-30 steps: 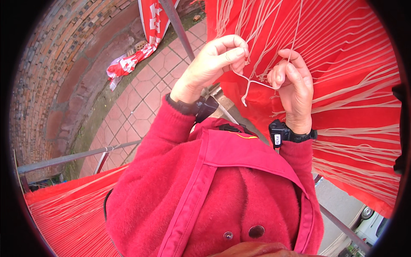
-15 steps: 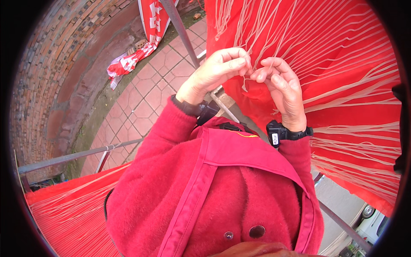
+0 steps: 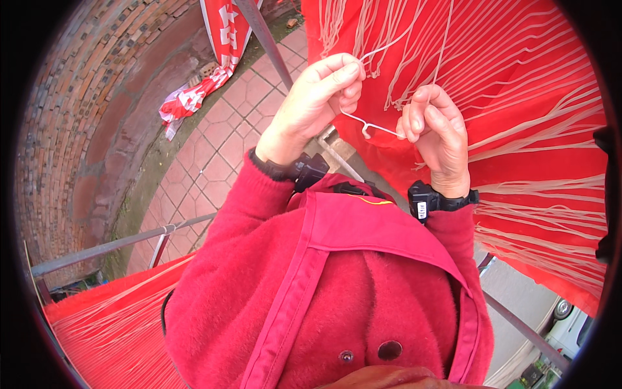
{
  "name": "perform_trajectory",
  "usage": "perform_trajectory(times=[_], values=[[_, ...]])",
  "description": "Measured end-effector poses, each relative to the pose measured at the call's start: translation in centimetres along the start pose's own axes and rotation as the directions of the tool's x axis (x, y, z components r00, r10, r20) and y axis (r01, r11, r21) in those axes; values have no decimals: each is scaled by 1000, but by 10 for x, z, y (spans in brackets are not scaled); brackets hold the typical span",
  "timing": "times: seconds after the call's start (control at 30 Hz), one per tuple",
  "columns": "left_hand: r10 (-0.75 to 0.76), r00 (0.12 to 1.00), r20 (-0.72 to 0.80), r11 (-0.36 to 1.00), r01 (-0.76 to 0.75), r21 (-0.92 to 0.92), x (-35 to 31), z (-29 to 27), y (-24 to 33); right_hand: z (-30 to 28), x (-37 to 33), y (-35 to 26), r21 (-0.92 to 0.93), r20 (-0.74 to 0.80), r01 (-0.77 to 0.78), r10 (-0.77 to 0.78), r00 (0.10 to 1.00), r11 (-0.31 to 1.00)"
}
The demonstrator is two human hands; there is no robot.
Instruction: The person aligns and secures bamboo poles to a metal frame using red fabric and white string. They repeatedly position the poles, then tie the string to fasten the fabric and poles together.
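My left hand (image 3: 322,97) is closed, with thumb and fingertips pinching a thin pale strand that runs up toward the other hanging strands. My right hand (image 3: 437,133) is closed too, gripping a second strand that rises from its fingers. Between the two hands the pale strand (image 3: 382,129) stretches across, with a small loop or knot near its middle. Many more pale strands (image 3: 512,91) hang in rows before a bright red cloth (image 3: 376,152), some bunched at their ends. Whether the strands are noodles or cord I cannot tell for certain.
To the left, a metal rail (image 3: 116,247) crosses above another red cloth with strands (image 3: 123,318). A metal post (image 3: 264,35) rises beside the paved floor (image 3: 223,146). A crumpled red and white banner (image 3: 194,97) lies by the brick wall (image 3: 71,97). A vehicle (image 3: 570,334) stands at lower right.
My hands have drawn apart, the left up and leftward, the right slightly rightward. The strand between them is now stretched out with a small loop in it.
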State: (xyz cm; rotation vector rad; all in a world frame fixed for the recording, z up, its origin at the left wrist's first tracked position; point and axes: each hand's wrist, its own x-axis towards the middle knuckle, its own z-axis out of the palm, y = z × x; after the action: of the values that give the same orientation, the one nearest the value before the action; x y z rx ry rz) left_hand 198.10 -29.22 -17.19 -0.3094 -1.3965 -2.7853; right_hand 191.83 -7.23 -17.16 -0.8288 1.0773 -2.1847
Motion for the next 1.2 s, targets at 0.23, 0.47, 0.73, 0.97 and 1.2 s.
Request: perform_trajectory(times=[0.23, 0.47, 0.73, 0.97, 1.2], values=[[10, 999, 37, 1000, -10, 6, -1, -2, 4, -3, 0, -1, 144, 51, 40, -48, 998, 989], [-14, 998, 59, 1000, 12, 23, -4, -7, 16, -6, 2, -2, 126, 89, 78, -90, 992, 989], [37, 999, 5, 987, -37, 155, -1, -8, 22, -12, 1, -7, 128, 114, 121, -136, 984, 984], [33, 999, 5, 987, -33, 154, -3, -17, 30, -14, -1, -9, 125, 116, 126, -140, 983, 984], [19, 996, -82, 916, 16, 402, -6, -20, 27, -10, -3, -11, -134, 100, 92, -79, 992, 987]])
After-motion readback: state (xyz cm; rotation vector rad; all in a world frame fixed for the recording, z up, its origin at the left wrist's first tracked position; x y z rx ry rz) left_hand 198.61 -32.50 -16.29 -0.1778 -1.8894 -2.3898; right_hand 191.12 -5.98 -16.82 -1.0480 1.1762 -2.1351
